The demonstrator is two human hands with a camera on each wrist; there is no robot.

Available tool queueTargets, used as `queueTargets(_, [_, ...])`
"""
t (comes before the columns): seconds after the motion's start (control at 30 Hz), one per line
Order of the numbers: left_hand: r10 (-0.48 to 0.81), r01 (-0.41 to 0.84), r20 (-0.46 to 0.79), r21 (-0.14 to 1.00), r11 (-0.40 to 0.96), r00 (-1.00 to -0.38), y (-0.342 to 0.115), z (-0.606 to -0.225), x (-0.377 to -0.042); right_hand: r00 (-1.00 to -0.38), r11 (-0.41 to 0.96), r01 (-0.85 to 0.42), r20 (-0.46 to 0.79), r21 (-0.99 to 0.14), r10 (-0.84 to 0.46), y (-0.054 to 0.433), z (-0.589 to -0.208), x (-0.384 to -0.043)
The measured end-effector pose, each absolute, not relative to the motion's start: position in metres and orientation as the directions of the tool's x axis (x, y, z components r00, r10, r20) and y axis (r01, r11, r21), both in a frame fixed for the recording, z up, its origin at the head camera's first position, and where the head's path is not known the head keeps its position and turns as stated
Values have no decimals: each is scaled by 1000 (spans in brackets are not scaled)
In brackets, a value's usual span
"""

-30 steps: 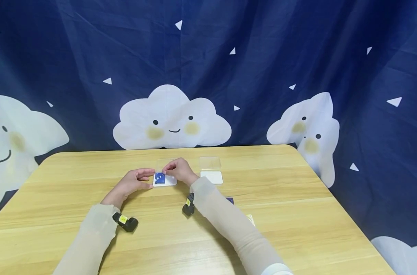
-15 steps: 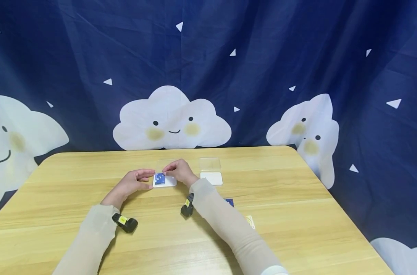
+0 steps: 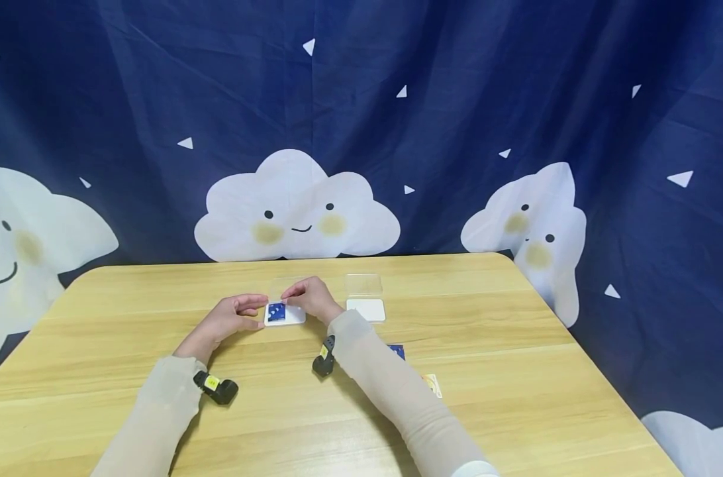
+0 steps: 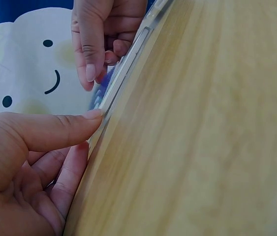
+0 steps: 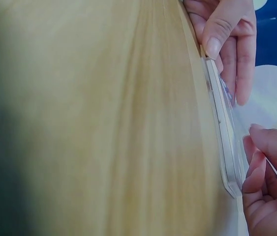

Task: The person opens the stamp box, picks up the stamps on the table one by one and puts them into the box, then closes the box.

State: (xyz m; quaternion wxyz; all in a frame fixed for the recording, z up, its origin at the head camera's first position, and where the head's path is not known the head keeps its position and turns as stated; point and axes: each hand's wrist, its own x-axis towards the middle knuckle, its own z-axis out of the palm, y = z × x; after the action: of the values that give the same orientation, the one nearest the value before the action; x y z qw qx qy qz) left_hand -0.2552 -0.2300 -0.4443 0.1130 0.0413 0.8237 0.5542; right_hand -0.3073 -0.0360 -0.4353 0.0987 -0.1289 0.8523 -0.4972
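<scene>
A small flat case (image 3: 294,318) with a white base lies at the back of the table, its clear lid raised behind it. On the left half of the base is a small blue card (image 3: 276,313) with white marks. My left hand (image 3: 233,315) grips the case's left end, thumb (image 4: 74,130) at the near corner and a finger along the far side. My right hand (image 3: 314,298) reaches in from the right and pinches at the card's upper right corner. In the right wrist view its thumb and finger (image 5: 257,172) are close together just over the case.
A second case (image 3: 366,310) with a raised clear lid (image 3: 364,285) stands just right of the first. Another blue card (image 3: 398,351) and a yellowish card (image 3: 435,385) lie partly hidden by the right sleeve. A dark blue cloud-patterned curtain (image 3: 361,132) hangs behind the table.
The blue card has settled slightly lower and nearer on the case base. Both hands keep nearly the same place.
</scene>
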Motion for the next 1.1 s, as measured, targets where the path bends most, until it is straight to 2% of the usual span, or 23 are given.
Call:
queueTargets(0.27, [194,-54,-136,924,379,-972,-230,-443,-254,-953,463,-89,-59,-882,-296,-35,-435,-307])
queueTargets(0.63, [185,-56,-138,920,389,-973,-229,-444,-254,-929,404,-123,-37,-906,-367,-22,-421,-303])
queueTargets(1.1, [186,-52,-130,925,377,-974,-230,-447,-256,-909,337,-58,-90,-940,-407,23,-400,-294])
